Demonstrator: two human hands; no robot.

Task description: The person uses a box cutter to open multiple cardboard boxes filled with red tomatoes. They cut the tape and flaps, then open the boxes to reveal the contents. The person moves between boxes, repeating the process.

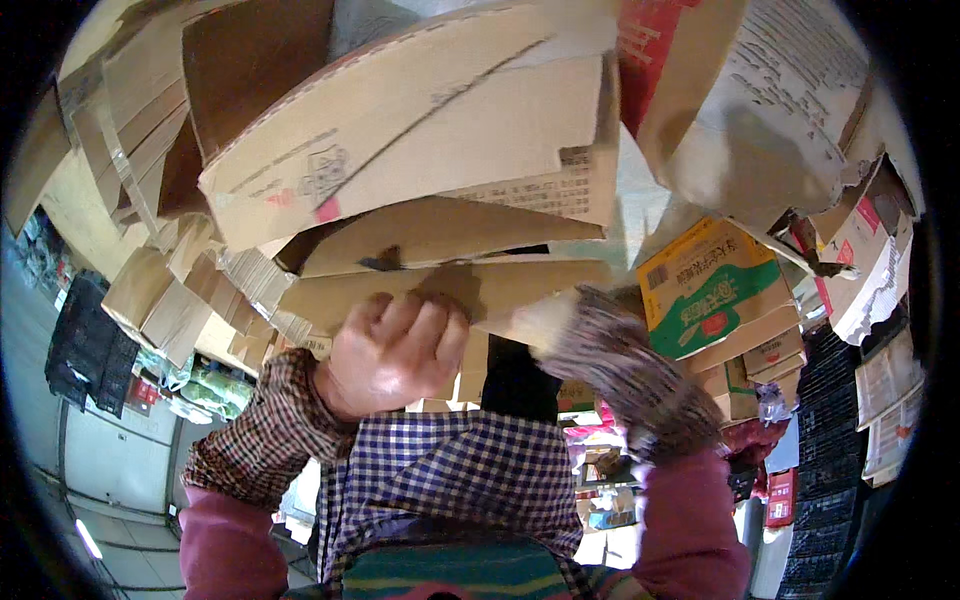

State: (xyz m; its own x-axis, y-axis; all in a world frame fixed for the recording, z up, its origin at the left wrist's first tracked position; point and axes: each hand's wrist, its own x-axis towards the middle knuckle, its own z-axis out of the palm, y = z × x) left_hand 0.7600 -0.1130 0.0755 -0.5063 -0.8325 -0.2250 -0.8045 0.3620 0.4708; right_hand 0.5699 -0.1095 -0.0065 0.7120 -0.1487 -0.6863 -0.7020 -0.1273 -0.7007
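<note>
My left hand (401,349), in a checked cuff, is curled into a fist at the near edge of a plain brown cardboard flap (525,289). Its thumb and fingertips are hidden. My right hand (536,324) is blurred and pale, below a striped oversleeve, by the right part of that flap; its fingers cannot be made out. Beyond both hands lies a large flattened brown carton (450,142) with printing, a dark diagonal line and small red marks. Between it and the near flap shows another cardboard layer (450,232).
A yellow and green printed carton (712,285) is at the right, near my right forearm. A torn carton (862,247) lies farther right. Bundled cardboard (255,281) is stacked at the left, near a black crate (90,341). A large grey-white printed sheet (772,97) fills the upper right.
</note>
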